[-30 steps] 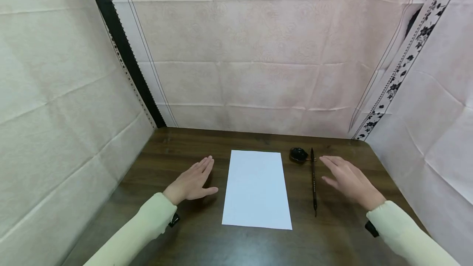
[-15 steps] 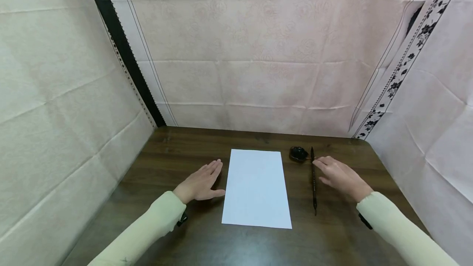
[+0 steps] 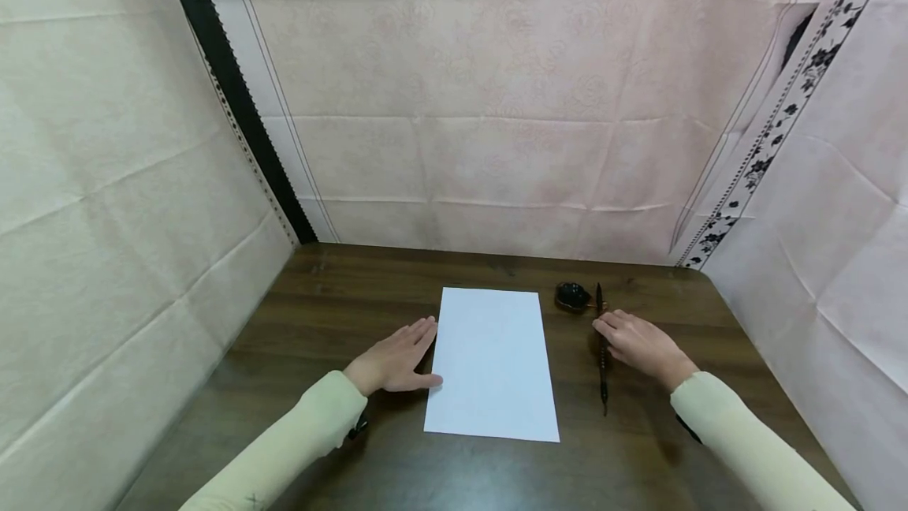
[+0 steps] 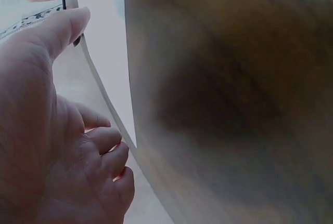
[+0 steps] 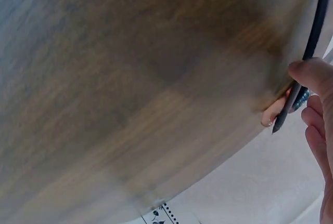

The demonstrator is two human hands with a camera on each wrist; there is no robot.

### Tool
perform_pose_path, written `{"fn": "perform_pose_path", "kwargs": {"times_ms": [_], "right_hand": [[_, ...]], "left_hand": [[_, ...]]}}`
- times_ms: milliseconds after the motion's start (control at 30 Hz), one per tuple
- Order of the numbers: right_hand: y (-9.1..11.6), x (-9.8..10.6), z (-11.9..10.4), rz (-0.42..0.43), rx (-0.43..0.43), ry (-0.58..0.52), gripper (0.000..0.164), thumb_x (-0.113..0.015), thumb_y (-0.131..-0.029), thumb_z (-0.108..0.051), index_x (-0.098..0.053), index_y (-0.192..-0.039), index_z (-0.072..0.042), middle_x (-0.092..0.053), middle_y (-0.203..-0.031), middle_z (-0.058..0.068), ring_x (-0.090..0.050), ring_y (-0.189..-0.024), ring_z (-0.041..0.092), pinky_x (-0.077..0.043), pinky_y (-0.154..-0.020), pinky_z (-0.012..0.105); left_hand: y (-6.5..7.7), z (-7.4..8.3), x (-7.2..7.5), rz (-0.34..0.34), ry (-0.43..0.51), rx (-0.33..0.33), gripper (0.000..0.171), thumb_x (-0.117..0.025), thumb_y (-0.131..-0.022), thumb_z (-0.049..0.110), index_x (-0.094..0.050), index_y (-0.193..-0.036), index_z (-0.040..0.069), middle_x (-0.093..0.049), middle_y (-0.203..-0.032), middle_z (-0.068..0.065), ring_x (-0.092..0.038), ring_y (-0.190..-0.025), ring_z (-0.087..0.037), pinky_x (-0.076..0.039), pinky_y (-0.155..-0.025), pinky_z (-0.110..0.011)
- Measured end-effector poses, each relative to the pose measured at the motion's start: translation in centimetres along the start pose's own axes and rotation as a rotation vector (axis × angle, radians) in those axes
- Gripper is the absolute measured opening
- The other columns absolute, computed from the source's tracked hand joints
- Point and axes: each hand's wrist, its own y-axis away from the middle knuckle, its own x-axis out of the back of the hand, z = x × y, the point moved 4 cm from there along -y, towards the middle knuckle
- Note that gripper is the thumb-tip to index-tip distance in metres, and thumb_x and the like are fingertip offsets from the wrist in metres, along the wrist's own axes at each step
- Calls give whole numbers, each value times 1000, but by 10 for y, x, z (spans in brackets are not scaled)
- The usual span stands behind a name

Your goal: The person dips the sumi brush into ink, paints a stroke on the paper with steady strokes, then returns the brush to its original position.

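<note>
A plain white sheet of paper (image 3: 493, 361) lies on the dark wooden table. My left hand (image 3: 397, 357) is at its left edge, fingers extended and thumb reaching over the edge; whether it presses the sheet I cannot tell. To the right of the paper, my right hand (image 3: 641, 345) pinches a slim dark writing brush (image 3: 604, 385) near its upper part, the pointed tip facing away from me. In the right wrist view the thumb lies across the brush (image 5: 314, 31). The left wrist view shows the left palm (image 4: 31, 130) beside the paper (image 4: 106, 42).
A small black glossy dish (image 3: 571, 296) stands at the back, just left of the brush's tip. Pale cloth hangs behind the table (image 3: 340, 290) and along both sides.
My right hand has moved left and down onto the brush and now pinches it. My left hand has shifted right to the paper's edge. Paper and dish stay put.
</note>
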Motion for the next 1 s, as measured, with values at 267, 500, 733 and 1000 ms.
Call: {"fn": "perform_pose_path", "kwargs": {"times_ms": [267,500,733,1000], "right_hand": [[1,-7,-2,-25,-22,-10,46,-90,-81,-6,-72,-122,2,-74,-118,18,-74,-110,37,-63,-91,46],[0,-10,-3,-20,18,26,40,-89,-81,-2,-74,-119,1,-76,-115,14,-76,-107,32,-64,-89,42],[-2,-13,-5,-63,77,125,42,-87,-80,2,-74,-120,-1,-76,-117,13,-75,-108,28,-64,-89,40],[2,-17,-4,-58,140,207,44,-86,-78,5,-74,-120,-4,-75,-117,9,-73,-106,25,-64,-88,37]], "left_hand": [[-4,-1,-6,-33,18,-2,98,-59,-100,64,-21,-168,4,-15,-179,-13,-17,-167,-29,-21,-135,-48],[-6,-1,-10,-37,11,-7,99,-58,-99,65,-21,-169,5,-15,-179,-12,-17,-167,-28,-21,-135,-47],[-6,-2,-14,-57,9,-11,98,-59,-99,64,-22,-168,5,-16,-179,-11,-16,-167,-28,-22,-135,-47],[-6,2,-16,-67,15,-8,97,-60,-100,63,-23,-168,3,-15,-179,-12,-16,-167,-28,-23,-134,-47]]}}
